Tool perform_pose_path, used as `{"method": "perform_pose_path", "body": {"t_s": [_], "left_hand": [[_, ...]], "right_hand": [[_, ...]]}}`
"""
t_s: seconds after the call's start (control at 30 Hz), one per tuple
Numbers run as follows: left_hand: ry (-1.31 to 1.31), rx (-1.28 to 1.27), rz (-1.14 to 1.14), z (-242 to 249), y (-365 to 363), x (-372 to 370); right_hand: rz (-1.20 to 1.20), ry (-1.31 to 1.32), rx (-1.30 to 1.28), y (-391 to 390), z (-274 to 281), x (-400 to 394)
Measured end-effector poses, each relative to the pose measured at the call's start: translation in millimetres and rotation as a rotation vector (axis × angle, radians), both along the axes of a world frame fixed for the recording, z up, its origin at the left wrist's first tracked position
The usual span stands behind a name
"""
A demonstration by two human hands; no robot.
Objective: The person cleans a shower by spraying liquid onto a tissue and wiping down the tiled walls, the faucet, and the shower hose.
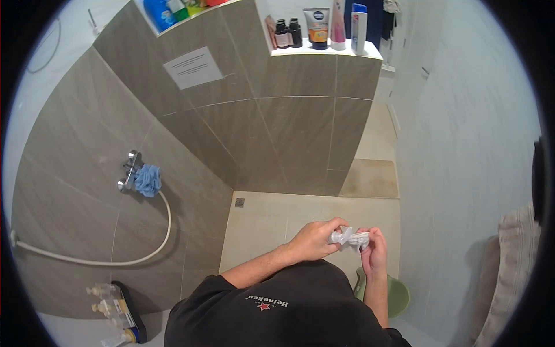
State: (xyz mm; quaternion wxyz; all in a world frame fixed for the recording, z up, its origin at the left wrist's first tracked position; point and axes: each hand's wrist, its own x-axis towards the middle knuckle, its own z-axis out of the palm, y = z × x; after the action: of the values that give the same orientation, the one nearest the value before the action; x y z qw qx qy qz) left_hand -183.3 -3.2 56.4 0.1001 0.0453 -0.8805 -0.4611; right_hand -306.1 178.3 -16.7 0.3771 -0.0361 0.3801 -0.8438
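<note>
In front of my dark shirt, my left hand [319,237] has its fingers wrapped round a small white bottle [341,236] with a pale, partly see-through top. Close to its right, my right hand [375,248] pinches a crumpled white cloth [359,239]. The cloth and the bottle's top meet or overlap between the hands; exactly where they touch is too small to tell.
A green basin [398,296] stands on the floor by my right forearm. Left, a shower hose [167,231] and blue puff [148,180] hang at the tap. Bottles [318,29] line a ledge ahead; a caddy [130,312] is lower left. Towels [509,272] hang right.
</note>
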Motion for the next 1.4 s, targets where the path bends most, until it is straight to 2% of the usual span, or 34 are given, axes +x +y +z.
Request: {"method": "perform_pose_path", "body": {"t_s": [0.13,0.2,0.23,0.3,0.33,0.4,0.43,0.53,0.63,0.7,0.73,0.87,0.97,1.03,1.13,1.2,1.23,1.3,1.4], "left_hand": [[-0.069,0.07,0.008,-2,-6,21],[-0.101,-0.021,-0.001,-1,-9,26],[-0.1,-0.023,-0.014,0,-12,26],[-0.095,-0.075,0.022,4,-8,21],[-0.086,-0.076,0.008,5,-11,18],[-0.071,-0.068,-0.007,7,-17,12],[-0.059,-0.068,-0.023,7,-19,7],[0.002,-0.047,-0.069,9,-29,-8],[0.001,-0.04,-0.099,6,-50,-26],[0.037,-0.055,-0.097,-1,-67,-41],[0.05,-0.053,-0.114,-1,-78,-48],[0.085,-0.048,-0.09,2,-122,-69],[0.12,0.0,-0.044,-4,-153,-85],[0.126,0.027,-0.023,-8,-171,-92],[0.228,-0.032,-0.004,-11,-194,-102],[0.211,-0.06,0.205,-11,-211,-109],[0.201,-0.064,0.199,-12,-221,-111],[0.251,0.145,0.361,-13,-241,-116],[0.384,0.171,0.452,-18,-265,-134]], "right_hand": [[0.005,-0.011,0.041,-9,4,6],[0.152,0.021,-0.104,-6,-16,-1],[0.139,0.023,-0.105,-5,-19,-1],[0.3,0.066,-0.194,3,-18,-7],[0.287,0.077,-0.192,3,-8,-5],[0.303,-0.098,-0.225,-2,15,5],[0.288,-0.084,-0.223,-4,13,7],[0.447,-0.04,0.022,-11,14,15],[0.387,0.05,0.086,-27,-8,0],[0.29,0.09,0.029,-46,-13,-19],[0.22,0.13,-0.025,-57,-10,-28],[0.111,0.135,0.022,-102,32,-42],[0.19,0.055,-0.006,-134,28,-57],[0.37,0.239,0.183,-157,27,-60],[0.359,0.26,0.317,-186,10,-76],[0.349,0.225,0.339,-201,9,-82],[0.345,0.216,0.335,-207,9,-86],[0.125,0.082,0.295,-213,8,-94],[0.015,-0.02,0.276,-219,8,-114]]}}
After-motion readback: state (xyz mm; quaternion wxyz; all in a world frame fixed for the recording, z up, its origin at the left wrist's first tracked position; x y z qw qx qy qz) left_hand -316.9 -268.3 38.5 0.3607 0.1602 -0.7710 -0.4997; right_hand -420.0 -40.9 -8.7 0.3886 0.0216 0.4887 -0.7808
